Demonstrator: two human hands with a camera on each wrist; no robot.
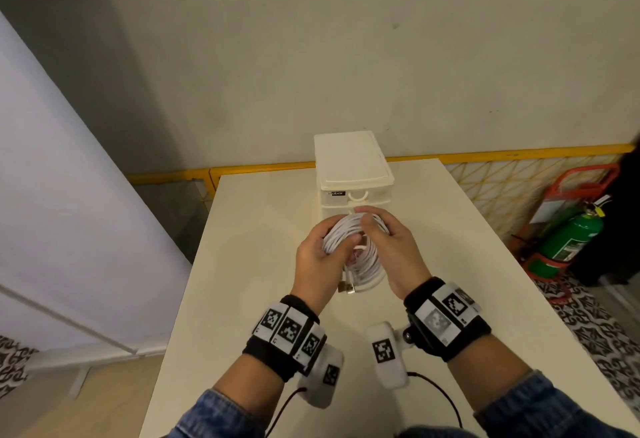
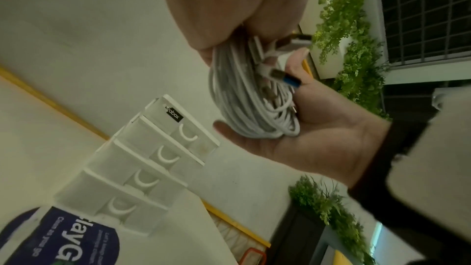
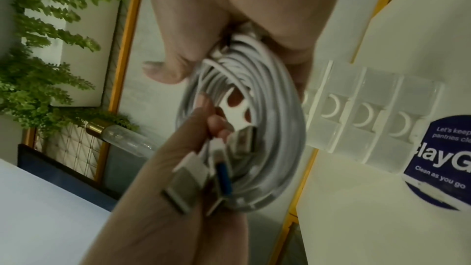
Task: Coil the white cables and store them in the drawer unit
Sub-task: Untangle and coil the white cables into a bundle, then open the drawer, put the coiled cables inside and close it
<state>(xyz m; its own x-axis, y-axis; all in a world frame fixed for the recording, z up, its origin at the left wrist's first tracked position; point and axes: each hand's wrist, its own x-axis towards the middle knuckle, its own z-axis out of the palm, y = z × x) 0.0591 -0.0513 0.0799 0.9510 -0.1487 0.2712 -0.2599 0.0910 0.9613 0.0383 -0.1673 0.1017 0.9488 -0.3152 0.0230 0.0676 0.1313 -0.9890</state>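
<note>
- We see the white cables (image 1: 360,250) wound into one thick round bundle of many loops, held upright in the air above the table (image 1: 450,264), near the middle.
- Several plug ends gather at the near, lower edge of the bundle: metal USB connectors (image 3: 183,188), one with a blue insert (image 2: 293,80).
- The drawer unit (image 1: 351,174) stands just beyond the bundle at the far end of the table, a pale translucent stack with curved white handles. In the wrist views we count four drawers, all pushed in; we cannot tell what lies inside them.
- Our left hand (image 1: 322,254) grips the left side of the coil, fingers curled round the loops and thumb across the front.
- Our right hand (image 1: 391,247) closes on the right side, fingers wrapped over the top of the strands, palm cupping them.
- A green fire extinguisher (image 1: 571,240) stands on the floor to the right.
</note>
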